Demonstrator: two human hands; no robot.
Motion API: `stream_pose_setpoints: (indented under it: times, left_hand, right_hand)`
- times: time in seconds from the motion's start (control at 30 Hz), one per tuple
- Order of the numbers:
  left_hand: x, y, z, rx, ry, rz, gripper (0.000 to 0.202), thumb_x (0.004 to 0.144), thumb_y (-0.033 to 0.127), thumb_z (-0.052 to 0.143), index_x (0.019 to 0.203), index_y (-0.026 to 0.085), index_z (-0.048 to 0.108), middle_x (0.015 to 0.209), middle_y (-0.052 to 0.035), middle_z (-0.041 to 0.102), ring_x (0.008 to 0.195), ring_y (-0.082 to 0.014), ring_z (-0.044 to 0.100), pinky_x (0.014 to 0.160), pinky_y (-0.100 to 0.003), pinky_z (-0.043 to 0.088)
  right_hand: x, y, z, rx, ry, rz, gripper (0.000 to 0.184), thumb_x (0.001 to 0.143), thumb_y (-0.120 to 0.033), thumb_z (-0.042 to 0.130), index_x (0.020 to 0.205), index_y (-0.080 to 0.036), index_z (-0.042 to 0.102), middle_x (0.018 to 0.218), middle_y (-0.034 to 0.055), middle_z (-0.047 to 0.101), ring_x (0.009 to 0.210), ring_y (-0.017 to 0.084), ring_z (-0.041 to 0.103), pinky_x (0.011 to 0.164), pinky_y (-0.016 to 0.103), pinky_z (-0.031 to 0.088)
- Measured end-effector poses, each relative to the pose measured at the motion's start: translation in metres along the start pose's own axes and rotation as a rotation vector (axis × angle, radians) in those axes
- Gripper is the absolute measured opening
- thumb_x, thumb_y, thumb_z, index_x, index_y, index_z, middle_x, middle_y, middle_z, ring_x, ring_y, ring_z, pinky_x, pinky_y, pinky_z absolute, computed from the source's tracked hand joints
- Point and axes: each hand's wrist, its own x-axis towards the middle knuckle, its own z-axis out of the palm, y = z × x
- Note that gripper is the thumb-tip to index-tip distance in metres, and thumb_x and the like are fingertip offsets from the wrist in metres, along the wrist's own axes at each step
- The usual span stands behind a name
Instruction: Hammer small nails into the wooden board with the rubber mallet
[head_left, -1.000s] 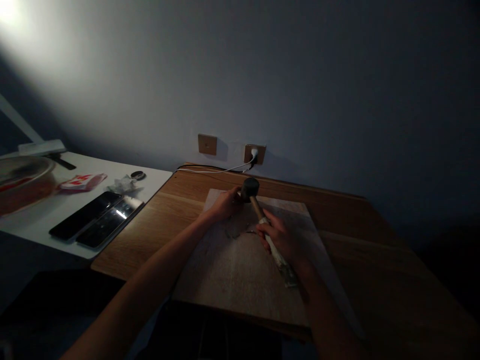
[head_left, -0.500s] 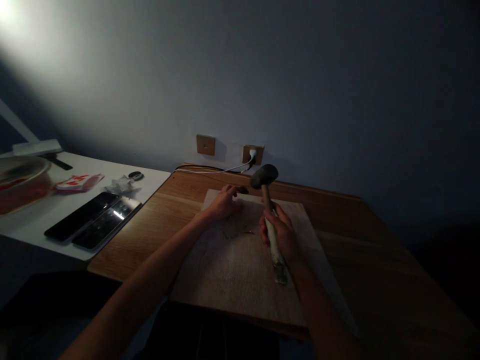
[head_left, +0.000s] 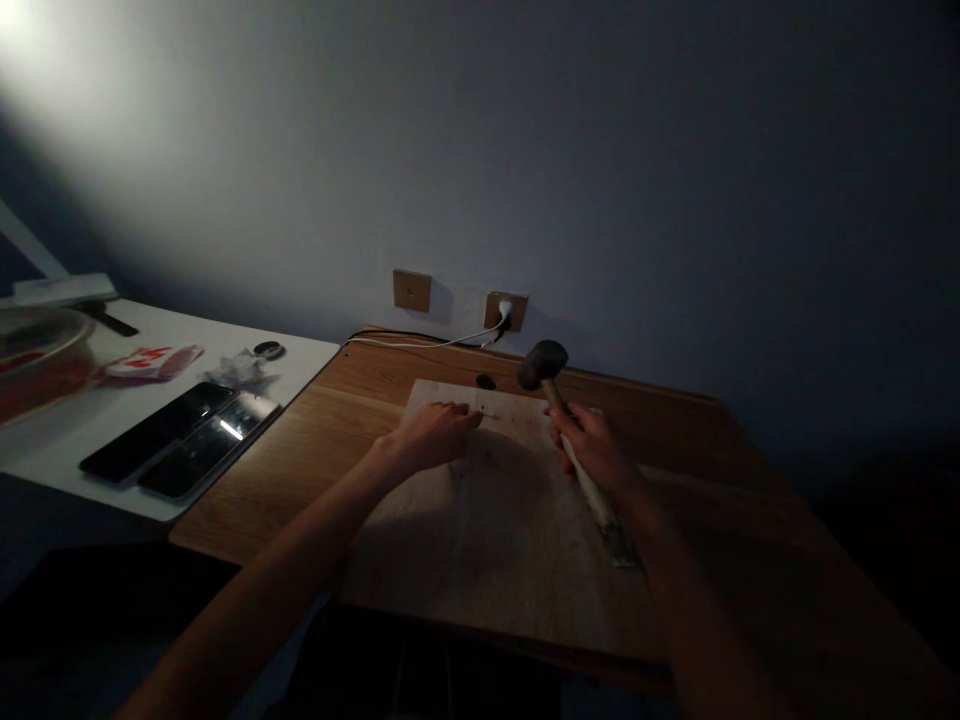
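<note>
My right hand (head_left: 596,445) is wrapped around the pale wooden handle of a rubber mallet (head_left: 544,365). Its black head is raised at the far side of the wooden board (head_left: 465,570), and the handle slants down to the right. My left hand (head_left: 439,435) is over the board's far left part, its fingers closed together. A tiny thin piece (head_left: 489,413) shows at its fingertips, too small and dim to name. Just beyond the fingers lies a small dark oval object (head_left: 486,381), near the board's far edge.
Under the board is a brown wooden table (head_left: 300,460). A white table (head_left: 315,357) at the left holds two phones (head_left: 161,430), a red and white packet (head_left: 154,362), crumpled clear plastic (head_left: 244,370) and a clear tub (head_left: 49,365). Cables (head_left: 420,344) run along the wall to a socket (head_left: 506,311).
My left hand has drawn back toward me from the dark oval object, and its fingers have closed. My right hand has shifted right with the mallet, whose handle now slants more.
</note>
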Motion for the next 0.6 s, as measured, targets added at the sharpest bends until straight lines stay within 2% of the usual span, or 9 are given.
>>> stream_pose_setpoints:
  times: [0.13, 0.2, 0.4, 0.5, 0.6]
  left_hand:
    - [0.007, 0.003, -0.004, -0.089, 0.013, 0.056, 0.027, 0.078, 0.008, 0.063, 0.101, 0.019, 0.071, 0.098, -0.0078, 0.068, 0.08, -0.0208, 0.068, 0.073, -0.029, 0.051]
    - [0.016, 0.002, -0.008, -0.175, 0.063, 0.115, 0.024, 0.08, 0.007, 0.061, 0.098, 0.019, 0.072, 0.099, -0.0069, 0.067, 0.081, -0.0174, 0.067, 0.075, -0.027, 0.051]
    - [0.06, -0.014, 0.001, -0.377, 0.282, 0.155, 0.019, 0.08, 0.004, 0.062, 0.089, 0.015, 0.074, 0.097, -0.0073, 0.068, 0.083, -0.0151, 0.065, 0.077, -0.025, 0.051]
    - [0.073, -0.024, 0.01, -0.417, 0.305, 0.144, 0.021, 0.075, 0.001, 0.063, 0.087, 0.014, 0.075, 0.097, -0.0081, 0.07, 0.082, -0.0153, 0.066, 0.077, -0.026, 0.052]
    - [0.076, -0.029, 0.014, -0.47, 0.279, 0.151, 0.025, 0.074, 0.0, 0.059, 0.087, 0.015, 0.075, 0.093, -0.0055, 0.072, 0.08, -0.0141, 0.067, 0.076, -0.024, 0.052]
  right_hand:
    - [0.01, 0.013, -0.021, -0.129, 0.021, 0.0, 0.029, 0.081, -0.049, 0.065, 0.076, -0.022, 0.055, 0.057, -0.0063, 0.053, 0.031, 0.008, 0.043, 0.027, 0.02, 0.033]
    - [0.013, 0.026, -0.026, -0.17, 0.03, 0.014, 0.031, 0.082, -0.05, 0.065, 0.072, -0.022, 0.053, 0.052, -0.0066, 0.051, 0.03, 0.008, 0.043, 0.027, 0.02, 0.033]
    - [0.014, 0.057, -0.023, -0.204, 0.058, 0.044, 0.035, 0.083, -0.056, 0.06, 0.076, -0.023, 0.053, 0.051, -0.0071, 0.05, 0.03, 0.01, 0.045, 0.028, 0.021, 0.034]
    - [0.012, 0.061, -0.022, -0.178, 0.061, 0.041, 0.037, 0.084, -0.059, 0.057, 0.077, -0.023, 0.051, 0.057, -0.0067, 0.052, 0.033, 0.009, 0.046, 0.029, 0.021, 0.035]
    - [0.011, 0.064, -0.022, -0.155, 0.052, 0.036, 0.039, 0.085, -0.061, 0.055, 0.076, -0.023, 0.049, 0.057, -0.0075, 0.049, 0.033, 0.009, 0.045, 0.029, 0.02, 0.033]
